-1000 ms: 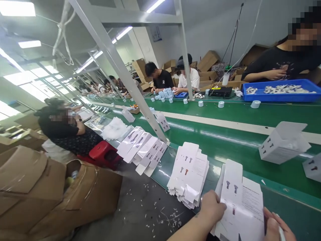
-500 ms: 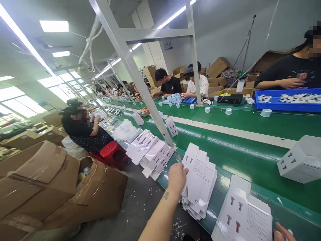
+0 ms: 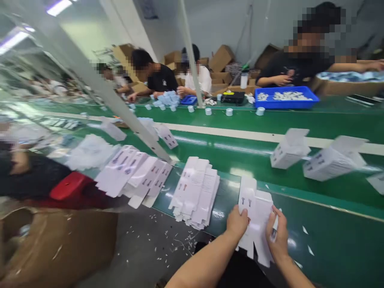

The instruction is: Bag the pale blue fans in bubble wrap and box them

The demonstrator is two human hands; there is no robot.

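Note:
My left hand (image 3: 238, 222) grips the left edge of a flat, unfolded white carton (image 3: 261, 212) printed with small pictures of a handheld device. On the carton's right edge is my right hand (image 3: 278, 234), fingers curled, with a slim white pen-like tool (image 3: 275, 227) held in it; its exact kind is unclear. The carton is tilted over the table's near edge, its lower flaps hanging down. To the left lies a stack of flat cartons (image 3: 196, 192), apart from both hands.
More flat cartons (image 3: 135, 172) lie further left. Folded boxes with raised flaps (image 3: 289, 150) stand on the green conveyor belt (image 3: 222, 160). A slanted metal post (image 3: 120, 108) rises left. Co-workers sit opposite, behind a blue tray (image 3: 285, 103). A red stool (image 3: 70, 186) and cardboard box (image 3: 69, 248) are at left.
The view has turned right. My left hand has left the stack and now holds the carton at right. My right hand has come fully into view on the carton's other edge.

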